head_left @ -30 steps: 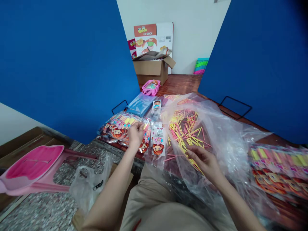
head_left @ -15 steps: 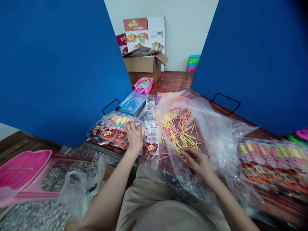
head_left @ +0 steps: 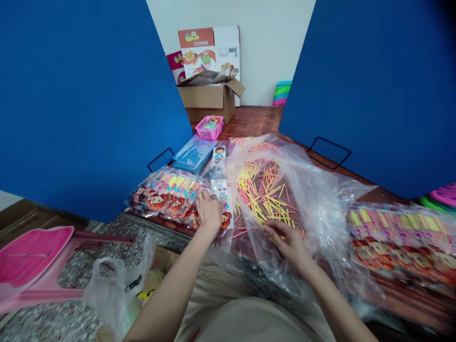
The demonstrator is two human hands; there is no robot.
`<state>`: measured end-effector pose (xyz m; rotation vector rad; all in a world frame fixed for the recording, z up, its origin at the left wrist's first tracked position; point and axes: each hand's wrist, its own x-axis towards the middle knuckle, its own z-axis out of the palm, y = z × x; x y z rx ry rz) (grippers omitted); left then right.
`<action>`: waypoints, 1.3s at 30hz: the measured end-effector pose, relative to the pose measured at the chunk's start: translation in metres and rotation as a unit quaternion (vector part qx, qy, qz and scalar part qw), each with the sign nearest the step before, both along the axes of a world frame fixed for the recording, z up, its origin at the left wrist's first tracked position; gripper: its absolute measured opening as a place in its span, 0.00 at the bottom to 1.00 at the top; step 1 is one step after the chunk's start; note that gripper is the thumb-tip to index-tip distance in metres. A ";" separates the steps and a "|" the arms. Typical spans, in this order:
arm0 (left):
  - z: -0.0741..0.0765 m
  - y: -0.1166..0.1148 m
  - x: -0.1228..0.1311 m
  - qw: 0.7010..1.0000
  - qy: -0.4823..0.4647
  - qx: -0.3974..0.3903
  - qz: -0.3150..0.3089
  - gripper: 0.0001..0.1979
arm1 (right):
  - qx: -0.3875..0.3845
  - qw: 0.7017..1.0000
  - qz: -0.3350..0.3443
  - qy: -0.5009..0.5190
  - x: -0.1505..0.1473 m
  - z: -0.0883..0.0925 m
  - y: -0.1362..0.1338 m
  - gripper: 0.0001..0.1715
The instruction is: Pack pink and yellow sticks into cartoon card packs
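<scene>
My left hand (head_left: 209, 211) lies palm down, fingers spread, on a small stack of cartoon-face packets (head_left: 223, 194) at the table's near edge. Just left of it is a pile of filled packets (head_left: 167, 194) holding coloured sticks. My right hand (head_left: 287, 240) reaches into a large clear plastic bag (head_left: 320, 199). Its fingers are drawn together on the loose yellow and pink sticks (head_left: 263, 190) inside. My beige-trousered lap fills the bottom of the view.
Tall blue panels (head_left: 78, 104) stand left and right. More filled packets (head_left: 402, 237) lie at the right. Further back are blue sheets (head_left: 194, 154), a pink basket (head_left: 209, 128) and an open cardboard box (head_left: 210, 97). A pink stool (head_left: 32, 256) and a white bag (head_left: 110, 289) sit on the floor at left.
My left hand set a filled packet on the left pile, then slid right onto the small packet stack. My right hand stayed among the sticks. The view shifted slightly right.
</scene>
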<state>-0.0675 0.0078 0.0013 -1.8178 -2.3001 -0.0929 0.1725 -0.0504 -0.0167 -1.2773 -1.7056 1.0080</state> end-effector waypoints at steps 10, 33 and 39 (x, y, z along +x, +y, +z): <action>0.005 0.021 -0.005 1.000 0.009 -0.019 0.011 0.16 | 0.002 1.000 0.014 -0.017 0.001 -0.005 -0.002 0.17; 0.011 0.037 0.008 0.990 0.037 -0.129 -0.030 0.34 | 0.003 1.000 0.013 -0.003 0.006 -0.019 0.000 0.13; 0.015 0.035 0.005 0.987 0.040 -0.150 -0.044 0.36 | 0.019 1.000 0.014 0.005 0.006 -0.019 0.000 0.12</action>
